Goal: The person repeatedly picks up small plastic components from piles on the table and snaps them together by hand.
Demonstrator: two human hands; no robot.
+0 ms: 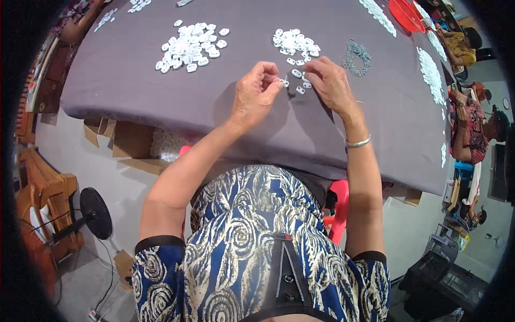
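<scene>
Left hand (256, 92) pinches a small white piece (282, 82); right hand (330, 83) fingers loose pieces (300, 90) beside it; two white heaps (190, 45) beyond, seemingly much unworked.

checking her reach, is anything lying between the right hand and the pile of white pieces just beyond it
Nothing visible blocks it. The right hand rests on the grey cloth right at the near edge of the white pile, with only loose white pieces beside its fingers. The left hand pinches a small white piece.
</scene>
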